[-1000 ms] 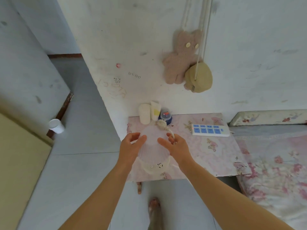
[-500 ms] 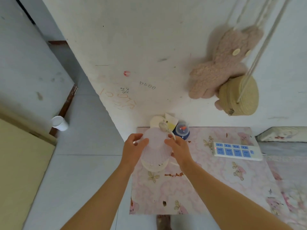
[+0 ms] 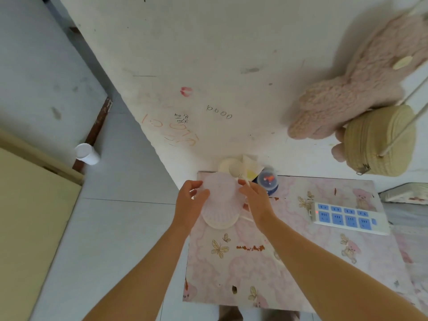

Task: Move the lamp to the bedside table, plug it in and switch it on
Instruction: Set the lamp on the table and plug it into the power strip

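A small lamp [image 3: 221,200] with a pale pink ribbed shade and a cream round base stands at the far left of the bedside table [image 3: 301,262], which has a pink bear-patterned top. My left hand [image 3: 191,203] grips the shade's left side and my right hand [image 3: 256,201] its right side. A thin white cord [image 3: 246,218] leaves the base under my right wrist. A white power strip [image 3: 347,217] with blue sockets and a red light lies at the table's right.
Cream jars [image 3: 231,167], a tube and a blue-lidded pot [image 3: 268,180] stand against the wall behind the lamp. A plush bear bag [image 3: 352,89] and a woven round bag [image 3: 379,141] hang above the table. A white cup [image 3: 86,154] lies on the floor left; bedding lies right.
I have stepped closer to the table. The lamp has gone from near the front edge to the far left back, and both hands have closed onto its shade.
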{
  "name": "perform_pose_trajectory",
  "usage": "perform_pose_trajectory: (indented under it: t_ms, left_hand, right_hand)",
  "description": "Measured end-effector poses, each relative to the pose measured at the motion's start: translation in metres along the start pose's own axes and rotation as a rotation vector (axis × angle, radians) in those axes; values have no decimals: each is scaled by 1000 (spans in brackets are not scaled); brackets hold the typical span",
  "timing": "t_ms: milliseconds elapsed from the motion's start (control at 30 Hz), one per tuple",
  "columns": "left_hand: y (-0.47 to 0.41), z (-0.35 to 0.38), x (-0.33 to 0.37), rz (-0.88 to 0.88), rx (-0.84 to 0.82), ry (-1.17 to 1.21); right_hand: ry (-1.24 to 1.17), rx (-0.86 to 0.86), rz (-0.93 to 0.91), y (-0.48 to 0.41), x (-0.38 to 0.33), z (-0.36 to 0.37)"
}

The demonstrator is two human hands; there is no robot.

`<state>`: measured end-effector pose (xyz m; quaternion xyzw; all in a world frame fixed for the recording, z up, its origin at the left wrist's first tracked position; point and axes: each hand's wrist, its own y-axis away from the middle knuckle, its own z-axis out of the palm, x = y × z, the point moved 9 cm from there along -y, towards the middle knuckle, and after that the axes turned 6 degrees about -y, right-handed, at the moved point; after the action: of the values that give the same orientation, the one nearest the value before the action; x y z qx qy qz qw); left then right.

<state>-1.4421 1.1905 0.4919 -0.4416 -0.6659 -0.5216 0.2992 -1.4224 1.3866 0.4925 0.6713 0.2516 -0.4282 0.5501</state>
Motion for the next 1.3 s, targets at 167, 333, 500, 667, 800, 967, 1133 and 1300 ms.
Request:
perform_pose_trajectory:
  t_ms: [167, 333, 500, 667, 800, 967, 1133, 1300]
  left_hand:
    - [3, 6, -1, 43, -7, -25]
    - [1, 7, 0, 45, -7, -48]
    - [12, 0, 25, 159, 171, -230]
    - [36, 15, 71, 371, 321, -432]
    - [56, 60, 91, 409, 168, -452]
    - [81, 140, 68, 35, -137, -141]
    - [104, 192, 60, -90, -179, 47]
    - [124, 230, 49, -180, -193, 184]
  right_hand:
    - [-12, 2, 25, -6, 8, -10]
    - [-115, 36, 23, -4, 11, -25]
    - [-175, -29, -6, 5, 6, -46]
    - [-133, -127, -126, 24, -4, -71]
    - [-119, -177, -153, 40, -6, -94]
    - [-8, -260, -144, 59, -4, -132]
    - [143, -355, -126, 75, 4, -169]
    - [203, -360, -86, 85, 17, -211]
